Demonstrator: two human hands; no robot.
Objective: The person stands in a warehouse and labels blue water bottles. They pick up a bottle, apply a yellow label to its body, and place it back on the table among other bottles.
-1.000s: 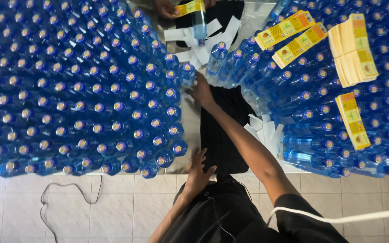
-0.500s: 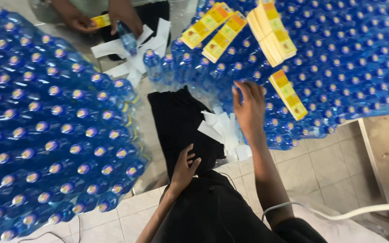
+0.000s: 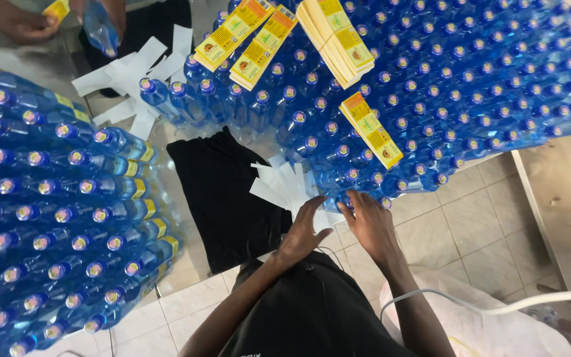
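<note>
Beside blue bottles [image 3: 391, 86], L hand [image 3: 304, 233] & R hand [image 3: 371, 223] on white strips [image 3: 285, 185]

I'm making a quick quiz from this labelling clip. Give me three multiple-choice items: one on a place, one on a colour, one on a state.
1. Where do the white paper strips lie?
A. by the black cloth
B. on the floor tiles
C. inside a box

2. What colour are the bottles?
A. green
B. blue
C. clear brown

3. What does the left hand hold?
A. a bottle
B. scissors
C. nothing

Answers: 1 A, strips fan out at the cloth's right edge. 2 B, all bottles are blue. 3 C, its fingers are spread, beside the right hand.
</note>
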